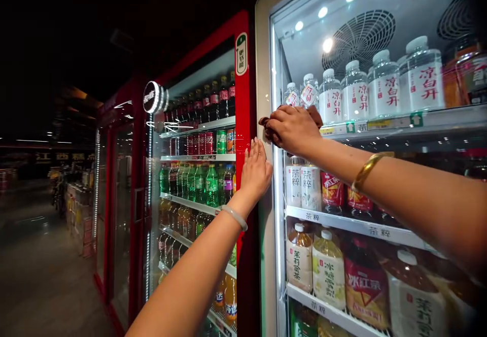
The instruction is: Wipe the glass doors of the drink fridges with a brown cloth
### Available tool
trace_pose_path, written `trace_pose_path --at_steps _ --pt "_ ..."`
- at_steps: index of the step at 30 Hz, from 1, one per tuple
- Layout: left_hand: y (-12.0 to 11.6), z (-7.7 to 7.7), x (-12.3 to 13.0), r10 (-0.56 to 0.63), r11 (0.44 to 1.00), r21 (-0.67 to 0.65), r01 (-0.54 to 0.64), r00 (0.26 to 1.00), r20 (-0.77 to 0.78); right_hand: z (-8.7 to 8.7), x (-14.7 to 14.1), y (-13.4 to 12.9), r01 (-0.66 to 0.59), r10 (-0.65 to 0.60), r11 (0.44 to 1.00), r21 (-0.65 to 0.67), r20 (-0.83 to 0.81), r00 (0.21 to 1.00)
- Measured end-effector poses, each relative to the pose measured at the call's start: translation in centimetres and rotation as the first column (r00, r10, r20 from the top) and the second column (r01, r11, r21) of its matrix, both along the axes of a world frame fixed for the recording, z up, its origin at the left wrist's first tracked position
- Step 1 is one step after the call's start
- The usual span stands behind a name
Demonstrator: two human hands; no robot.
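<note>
My right hand point(293, 128), with a gold bangle on the wrist, is closed over a bunched dark brown cloth point(269, 130). It presses the cloth to the left side of a glass-doored drinks fridge point(265, 68), level with the top shelf. Just below and to the left, my left hand point(256, 169), wearing a pale bangle, lies flat with its fingers stretched upward. It rests where the red frame point(243, 103) of the neighbouring fridge meets the pale door frame, holding nothing. Behind the glass stand clear water bottles point(355, 93) with white labels.
Lower shelves on the right hold tea bottles point(327, 271). The red fridge on the left holds cola bottles point(215, 96), cans point(207, 143) and green bottles point(199, 183). A round sign point(151, 97) juts from it. Further left are another red fridge point(122, 200) and a dim aisle floor point(49, 271).
</note>
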State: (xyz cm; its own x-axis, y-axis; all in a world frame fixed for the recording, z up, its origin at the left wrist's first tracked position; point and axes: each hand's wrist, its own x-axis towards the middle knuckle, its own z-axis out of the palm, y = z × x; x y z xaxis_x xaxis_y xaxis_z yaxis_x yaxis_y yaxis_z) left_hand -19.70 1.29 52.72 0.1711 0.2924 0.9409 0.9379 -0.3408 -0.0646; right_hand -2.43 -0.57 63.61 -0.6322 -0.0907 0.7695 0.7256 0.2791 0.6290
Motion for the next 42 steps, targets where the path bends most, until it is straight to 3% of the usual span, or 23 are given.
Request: trace_pose_path --at_steps 2,6,9,12,15,18,22,24,25,27,29,31,33,35,39,41,42 --pt "-0.6 0.0 0.0 0.053 0.999 -0.006 -0.053 0.998 -0.019 -1.0 -0.7 0.2 -0.042 0.040 0.999 0.013 0.084 0.996" --pt "-1.8 -2.3 -0.5 0.130 0.991 -0.007 -0.131 0.989 -0.067 -5.6 0.2 0.6 -0.140 0.122 0.990 0.018 0.395 0.911" --pt "-2.6 -2.3 -0.7 0.176 0.984 0.003 -0.177 0.980 -0.096 -5.4 0.8 0.5 -0.116 0.096 0.993 0.025 0.409 0.907" --pt "-2.8 0.0 -0.7 0.218 0.976 0.045 -0.214 0.972 -0.086 -2.2 0.3 0.2 -0.036 0.015 0.997 0.064 0.303 0.953" --pt "-2.3 3.5 -0.9 0.232 0.971 0.082 -0.223 0.965 -0.122 1.7 -0.9 0.1 0.053 -0.069 0.995 0.085 0.194 0.979" --pt "-1.3 8.2 -1.3 0.219 0.974 0.099 -0.206 0.963 -0.157 5.8 -2.5 0.3 0.141 -0.147 0.988 0.064 0.101 0.984" --pt "-0.3 15.9 -1.9 0.164 0.984 0.093 -0.153 0.979 -0.122 12.1 -5.2 0.5 0.215 -0.212 0.977 0.013 -0.100 0.972" --pt "-0.2 18.5 -2.1 0.122 0.991 0.070 -0.115 0.987 -0.103 14.2 -6.4 0.7 0.238 -0.231 0.971 0.006 -0.205 0.951" --pt "-0.1 19.1 -2.2 0.098 0.994 0.059 -0.093 0.991 -0.096 14.5 -6.8 1.0 0.232 -0.222 0.973 0.011 -0.249 0.943" --pt "0.0 18.2 -2.4 0.047 0.997 0.064 -0.042 0.995 -0.091 13.1 -7.0 1.6 0.184 -0.160 0.982 0.051 -0.302 0.940" --pt "0.2 15.2 -2.8 0.001 0.995 0.103 0.011 0.993 -0.117 9.4 -6.6 2.2 0.143 -0.105 0.984 0.104 -0.305 0.946" --pt "0.6 11.4 -3.3 -0.053 0.987 0.140 0.078 0.984 -0.171 4.9 -6.0 2.4 0.149 -0.111 0.982 0.119 -0.282 0.953" --pt "0.9 8.7 -3.8 -0.127 0.978 0.139 0.158 0.969 -0.212 1.7 -5.7 1.9 0.167 -0.138 0.982 0.093 -0.260 0.956" --pt "1.4 8.3 -4.0 -0.206 0.966 0.111 0.232 0.956 -0.207 1.1 -5.8 1.0 0.184 -0.167 0.982 0.043 -0.260 0.951" --pt "2.3 10.6 -3.6 -0.317 0.941 0.077 0.329 0.939 -0.135 4.4 -7.0 -0.1 0.215 -0.232 0.973 -0.088 -0.382 0.895" --pt "2.1 9.5 -3.6 -0.351 0.932 0.056 0.359 0.928 -0.122 3.6 -7.5 -0.3 0.204 -0.237 0.971 -0.122 -0.408 0.882" --pt "1.7 7.9 -3.8 -0.357 0.931 0.036 0.364 0.926 -0.123 1.8 -7.5 -0.4 0.198 -0.234 0.971 -0.131 -0.401 0.886"
